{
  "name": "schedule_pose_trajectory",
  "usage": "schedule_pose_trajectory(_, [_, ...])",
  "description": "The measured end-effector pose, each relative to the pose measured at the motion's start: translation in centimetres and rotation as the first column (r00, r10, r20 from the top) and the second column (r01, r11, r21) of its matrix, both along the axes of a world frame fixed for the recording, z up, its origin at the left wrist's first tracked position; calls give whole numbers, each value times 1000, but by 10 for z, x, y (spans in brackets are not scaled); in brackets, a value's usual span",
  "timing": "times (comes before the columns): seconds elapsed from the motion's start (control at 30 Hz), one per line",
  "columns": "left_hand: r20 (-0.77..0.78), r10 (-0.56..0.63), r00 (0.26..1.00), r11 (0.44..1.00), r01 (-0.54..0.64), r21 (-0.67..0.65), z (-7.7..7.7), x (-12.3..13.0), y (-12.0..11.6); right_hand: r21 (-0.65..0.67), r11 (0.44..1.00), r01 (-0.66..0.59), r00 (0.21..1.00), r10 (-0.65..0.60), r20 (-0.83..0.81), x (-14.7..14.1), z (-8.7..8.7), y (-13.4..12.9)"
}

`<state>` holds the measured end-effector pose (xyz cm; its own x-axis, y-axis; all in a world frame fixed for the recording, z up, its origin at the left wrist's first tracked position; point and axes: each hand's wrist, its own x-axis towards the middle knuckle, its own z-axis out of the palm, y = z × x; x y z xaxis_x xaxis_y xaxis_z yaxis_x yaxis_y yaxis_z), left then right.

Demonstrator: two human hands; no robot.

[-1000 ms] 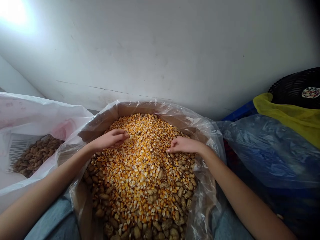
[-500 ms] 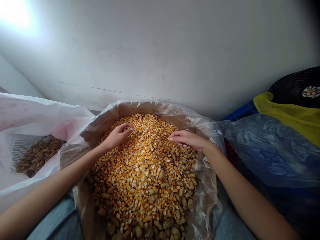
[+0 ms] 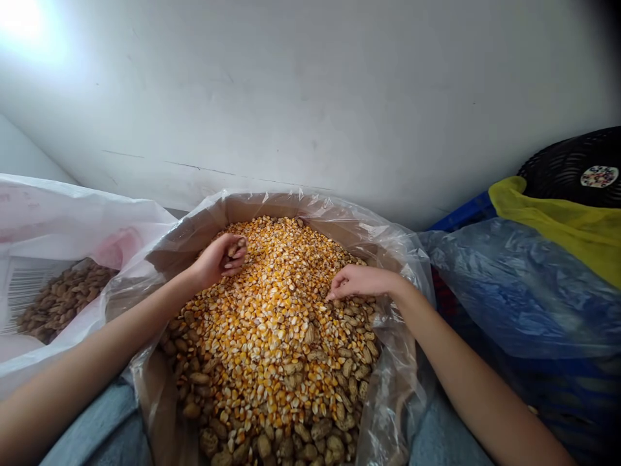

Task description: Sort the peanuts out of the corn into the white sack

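Observation:
A plastic-lined box [image 3: 262, 202] holds a heap of yellow corn kernels [image 3: 272, 310] with unshelled peanuts [image 3: 352, 369] mixed in, mostly along the near and right sides. Over the left part of the heap, my left hand [image 3: 222, 260] is curled round peanuts that show between thumb and fingers. On the right, my right hand [image 3: 356, 282] points down at the corn with its fingertips pinched together; what lies between them is too small to make out.
At the left a white bag [image 3: 97, 213] holds brown nuts [image 3: 65, 299]. Clear plastic [image 3: 524, 285], a yellow net [image 3: 557, 220], a blue crate [image 3: 460, 212] and a black fan-like object [image 3: 572, 162] are at the right. A wall [image 3: 310, 97] stands behind.
My left hand has turned and moved slightly left, with peanuts now showing in its fingers. My right hand has lowered, its fingers drawn together. The view has shifted slightly.

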<state>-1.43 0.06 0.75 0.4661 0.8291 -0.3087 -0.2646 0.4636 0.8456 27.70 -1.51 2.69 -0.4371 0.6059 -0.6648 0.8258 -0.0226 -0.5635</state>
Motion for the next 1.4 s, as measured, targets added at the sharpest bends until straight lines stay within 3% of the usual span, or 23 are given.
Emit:
schedule_pose_trajectory(0.1, [269,76,960,988,-36,-151,8,-10,1,-153,969,196,934,-232,-273,-1,11,-4])
schedule_pose_trajectory(0.23, [384,201,901,959,-103,-263,14,-16,-1,-322,883,342,627,-469,-622,1,23,-6])
schedule_pose_trajectory(0.33, [385,279,880,942,-174,-286,16,-16,-2,-393,830,396,483,-552,-679,4,29,-5])
schedule_pose_trajectory(0.43, [388,288,875,944,-191,-270,16,-16,0,-429,805,410,442,-586,-679,4,28,-2])
schedule_pose_trajectory(0.53, [239,241,941,961,-197,-192,12,-17,4,-366,812,455,520,-575,-631,1,21,-1])
schedule_pose_trajectory(0.63, [-148,223,964,974,-213,78,3,-18,7,-161,869,469,739,-485,-468,-1,11,-1])
schedule_pose_trajectory(0.7, [-455,280,845,929,-120,349,-4,-19,7,47,930,366,902,-341,-265,-1,5,-1])
schedule_pose_trajectory(0.77, [-672,359,648,847,77,526,-10,-18,7,196,966,172,985,-165,-50,-2,1,0])
schedule_pose_trajectory(0.87, [-818,394,419,774,329,541,-19,-17,7,231,972,-35,997,18,74,-2,-2,1])
schedule_pose_trajectory(0.97, [-864,381,329,768,409,494,-24,-16,9,212,973,-91,994,77,73,-1,-3,1])
schedule_pose_trajectory(1.03, [-864,361,352,785,385,485,-26,-17,11,199,976,-92,994,80,70,1,-5,2])
schedule_pose_trajectory(1.23, [-776,325,541,856,180,484,-24,-20,13,145,988,-55,998,50,34,10,-13,3])
schedule_pose_trajectory(1.33, [-668,209,714,939,44,341,-21,-19,11,118,991,-63,998,59,36,11,-12,3])
schedule_pose_trajectory(1.4, [-506,150,850,976,-45,212,-17,-17,9,100,993,-68,997,65,37,10,-11,2])
